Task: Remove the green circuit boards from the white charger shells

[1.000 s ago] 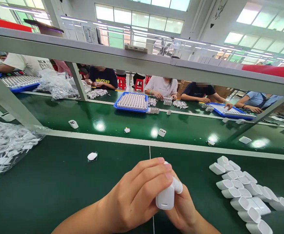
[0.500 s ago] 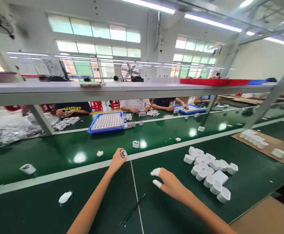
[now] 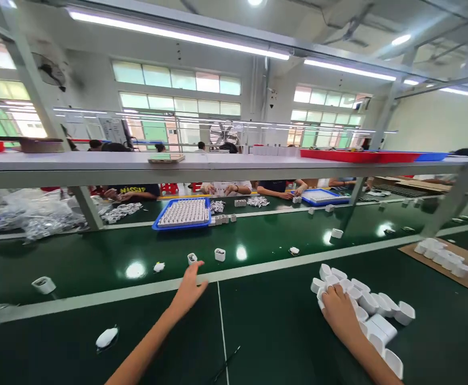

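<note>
- Left hand (image 3: 189, 293): fingers spread, nothing in its grasp. Index fingertip right at a white case (image 3: 192, 258); touching or just short of it, cannot tell.
- That case stands on the green lane (image 3: 258, 235), beyond the pale strip (image 3: 242, 274) edging the worktop (image 3: 277, 331). Dark parts show in its upper end. A second case (image 3: 220, 255) stands near it, to the right.
- Right hand (image 3: 338, 310): fingers bent down into the cluster of white shells (image 3: 405, 314) on the worktop. Fingertips hidden; cannot tell whether they grip one.
- Step in hand, my reading: between two pieces. Left hand at a case on the lane, right hand at the stock of shells.
- Next move, as I judge it: right fingers need to close on one shell alone and lift it clear; neighbours stand close enough to be knocked. Left hand must leave its case without tipping it.
- Worktop, near left: a white-topped piece (image 3: 107, 338), well apart from both hands.
- A dark thin tool (image 3: 229, 361) lies by the white line, cut off by the frame's lower edge; neither hand near it.
</note>
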A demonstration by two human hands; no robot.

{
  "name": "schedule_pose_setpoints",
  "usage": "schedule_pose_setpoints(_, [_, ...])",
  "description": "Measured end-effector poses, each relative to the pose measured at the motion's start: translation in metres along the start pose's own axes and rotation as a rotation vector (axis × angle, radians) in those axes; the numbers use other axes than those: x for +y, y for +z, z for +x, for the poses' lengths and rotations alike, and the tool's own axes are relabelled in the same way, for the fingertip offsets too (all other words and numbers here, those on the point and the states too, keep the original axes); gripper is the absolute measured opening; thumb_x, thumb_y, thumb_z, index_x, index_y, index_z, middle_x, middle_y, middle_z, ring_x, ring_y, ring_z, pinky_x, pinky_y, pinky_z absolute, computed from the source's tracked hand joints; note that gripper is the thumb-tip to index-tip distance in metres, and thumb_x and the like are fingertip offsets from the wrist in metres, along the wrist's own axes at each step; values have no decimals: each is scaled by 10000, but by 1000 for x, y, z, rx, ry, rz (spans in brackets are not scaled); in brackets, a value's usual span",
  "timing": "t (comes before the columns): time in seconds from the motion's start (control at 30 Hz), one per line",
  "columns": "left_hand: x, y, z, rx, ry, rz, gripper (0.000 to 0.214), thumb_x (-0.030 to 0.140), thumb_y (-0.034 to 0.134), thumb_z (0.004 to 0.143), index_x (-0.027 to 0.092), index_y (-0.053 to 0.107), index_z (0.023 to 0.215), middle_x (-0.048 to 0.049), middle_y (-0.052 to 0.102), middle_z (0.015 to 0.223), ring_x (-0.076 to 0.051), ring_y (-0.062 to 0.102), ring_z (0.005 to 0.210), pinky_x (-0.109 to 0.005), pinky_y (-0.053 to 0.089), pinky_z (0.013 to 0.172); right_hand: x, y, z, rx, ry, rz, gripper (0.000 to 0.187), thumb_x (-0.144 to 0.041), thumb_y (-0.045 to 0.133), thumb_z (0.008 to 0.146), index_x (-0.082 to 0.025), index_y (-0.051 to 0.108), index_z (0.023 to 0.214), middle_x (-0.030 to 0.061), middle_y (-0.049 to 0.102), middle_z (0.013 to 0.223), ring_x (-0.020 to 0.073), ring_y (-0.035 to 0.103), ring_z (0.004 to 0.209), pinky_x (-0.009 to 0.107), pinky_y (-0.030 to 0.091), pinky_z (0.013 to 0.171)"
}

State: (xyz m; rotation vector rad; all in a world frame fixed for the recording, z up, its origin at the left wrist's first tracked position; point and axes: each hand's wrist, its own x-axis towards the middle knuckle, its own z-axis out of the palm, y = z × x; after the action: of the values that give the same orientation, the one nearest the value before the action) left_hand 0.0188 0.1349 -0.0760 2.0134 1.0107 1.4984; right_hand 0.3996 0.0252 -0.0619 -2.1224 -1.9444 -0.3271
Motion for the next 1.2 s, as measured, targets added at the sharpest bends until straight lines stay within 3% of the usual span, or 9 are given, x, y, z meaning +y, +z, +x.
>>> schedule_pose_setpoints(0.13, [36,-4,-74,-259,-235,-6,732,215,848,578,207,578,1258,-81,669,1194,-265,655,1031,-373,556,859,-83,5,1,-120,-353,172,276,57,526,729,-190,640,679,87,646,828,243,612,856,346,512,743])
schedule_pose_setpoints(0.2, [50,-6,-98,-466,-522,-195,857,207,852,525,208,505,1309,-91,605,1274,-246,607,1051,-346,523,844,-140,6,-6,-205,-569,287,175,-63,602,805,-211,688,766,53,663,866,191,616,847,277,519,727])
schedule_pose_setpoints(0.27, [54,-10,-111,-522,-692,-385,674,205,794,555,187,551,1183,-40,640,1089,-184,589,894,-272,474,728,-195,6,-8,-300,-756,401,95,-155,655,822,-211,698,760,33,670,848,173,614,849,254,512,720])
schedule_pose_setpoints(0.37, [41,-20,-117,-405,-748,-429,239,158,653,581,167,559,801,46,540,692,-103,474,631,-221,357,591,-268,6,21,-440,-938,533,147,-229,686,840,-179,689,702,21,666,802,155,627,814,240,510,706])
schedule_pose_setpoints(0.57, [6,-33,-121,-254,-719,-310,174,108,582,540,182,478,658,34,514,653,-119,484,651,-243,333,621,-404,32,141,-420,-872,464,310,-320,606,938,-165,584,1206,85,603,1234,230,615,1073,452,528,906])
schedule_pose_setpoints(0.73, [-22,-36,-122,-248,-732,-260,209,245,661,624,194,469,690,50,467,633,-118,461,652,-248,305,620,-471,57,176,-501,-829,335,330,-336,607,939,-169,575,1222,84,605,1228,224,629,1045,434,548,875])
schedule_pose_setpoints(0.93, [-33,-41,-116,-242,-712,-228,289,176,677,537,208,434,691,67,440,624,-106,378,618,-253,257,584,-443,56,160,-540,-850,251,307,-344,602,942,-157,594,1186,79,623,1190,216,637,1019,423,549,866])
schedule_pose_setpoints(1.07, [-21,-44,-116,-249,-668,-250,304,208,694,565,210,436,726,74,408,619,-100,345,602,-259,238,575,-354,48,117,-561,-868,214,238,-315,615,932,-146,622,1100,62,647,1108,198,642,970,410,541,854])
schedule_pose_setpoints(1.2, [-9,-43,-123,-287,-618,-333,475,487,739,628,225,424,868,66,407,698,-100,338,616,-253,256,586,-261,43,62,-548,-822,194,240,-53,574,845,-126,647,1062,110,653,1048,228,633,983,360,499,873])
